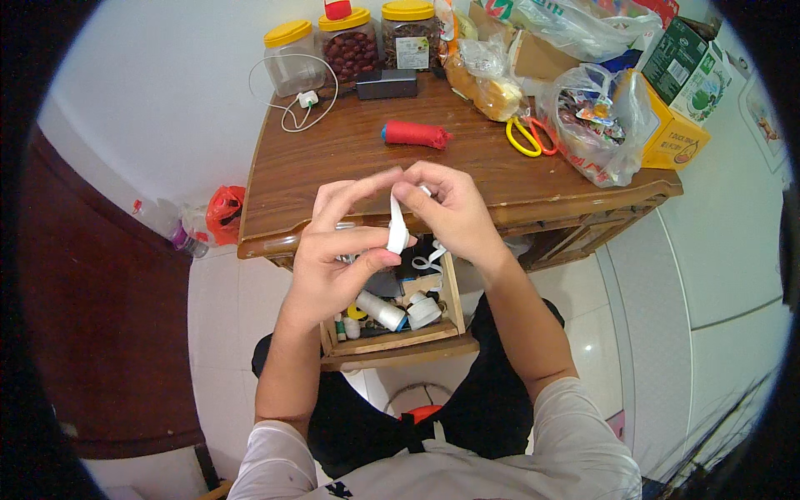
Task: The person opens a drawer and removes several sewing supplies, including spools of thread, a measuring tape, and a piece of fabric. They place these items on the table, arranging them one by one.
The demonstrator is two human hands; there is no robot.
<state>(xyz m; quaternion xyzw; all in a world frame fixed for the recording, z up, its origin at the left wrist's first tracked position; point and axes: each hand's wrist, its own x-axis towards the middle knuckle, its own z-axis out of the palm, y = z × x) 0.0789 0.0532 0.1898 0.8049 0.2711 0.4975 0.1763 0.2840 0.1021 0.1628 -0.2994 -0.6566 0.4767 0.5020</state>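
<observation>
Between my two hands is a strip of white band, elastic or tape, partly wound into a small roll. My left hand pinches the roll between thumb and fingers. The upper part of the band is gripped by the thumb and fingers of my right hand. Below them an open wooden drawer holds a cone of white thread, a roll of white tape and a loose white ribbon. My hands and wrists hide part of the drawer's far end.
On the wooden desktop lie a spool of red thread and scissors with yellow and orange handles. Lidded jars, a black box, a white cable and plastic bags stand behind. Bottles sit on the floor, left.
</observation>
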